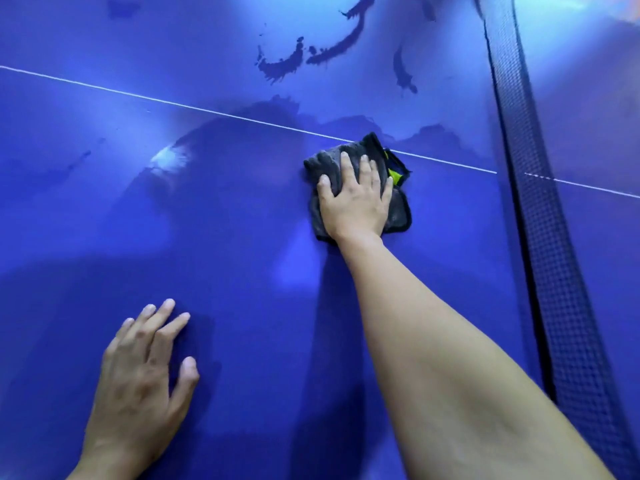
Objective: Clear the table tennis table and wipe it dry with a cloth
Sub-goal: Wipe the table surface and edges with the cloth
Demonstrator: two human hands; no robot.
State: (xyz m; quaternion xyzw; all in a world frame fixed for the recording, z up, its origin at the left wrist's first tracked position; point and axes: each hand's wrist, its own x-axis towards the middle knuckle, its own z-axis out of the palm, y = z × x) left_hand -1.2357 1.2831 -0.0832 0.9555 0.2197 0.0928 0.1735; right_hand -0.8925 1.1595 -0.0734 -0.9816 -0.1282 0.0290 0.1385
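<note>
Blue table tennis table [242,237] fills the frame, net [540,209] at right, wet streaks [311,53] at upper centre. Wiping is under way. Right hand [353,199], fingers flat and spread, presses a dark cloth [398,209] at centre right on the white line [138,97]. Left hand [145,368], fingers spread, rests flat at lower left. The next stroke should probably reach upward to the streaks.

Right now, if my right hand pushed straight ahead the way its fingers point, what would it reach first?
The white line just past the cloth; beyond it, probably the dark water streaks. Nothing solid shows in between.
</note>
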